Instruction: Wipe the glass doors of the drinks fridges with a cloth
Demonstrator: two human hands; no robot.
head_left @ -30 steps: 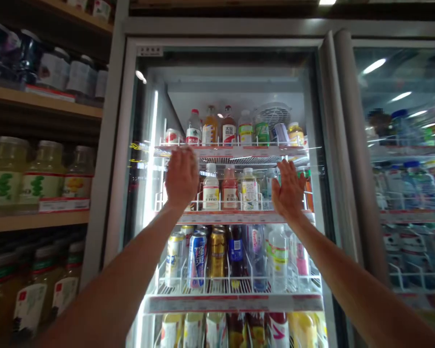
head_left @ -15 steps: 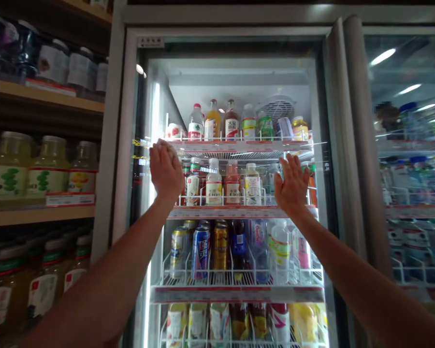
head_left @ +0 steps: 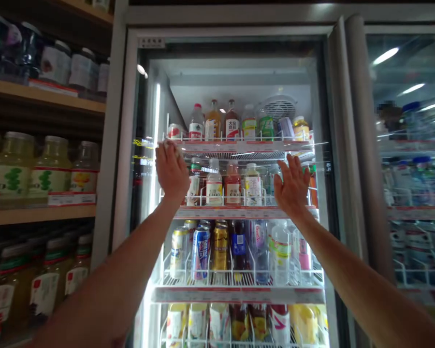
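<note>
My left hand (head_left: 172,174) is raised against the glass door (head_left: 235,72) of a lit drinks cooler. Its fingers press on a small pale cloth (head_left: 177,149), of which only an edge shows past the fingertips; the rest is hidden under the hand. On the right side of the same pane, my right hand (head_left: 293,186) rests with its fingers spread and nothing in it. Through the glass, between the two hands, stand drink bottles such as a white-labelled tea bottle (head_left: 253,183) and a pink bottle (head_left: 233,182).
A metal door frame (head_left: 339,145) edges the pane on the right, beside a second glass-fronted cooler (head_left: 413,183). Wooden shelves (head_left: 39,215) with jars and juice bottles (head_left: 14,164) stand on the left. Cans (head_left: 201,251) fill a lower cooler shelf.
My left hand has slid slightly to the right across the glass with the cloth. My right hand stays in nearly the same place.
</note>
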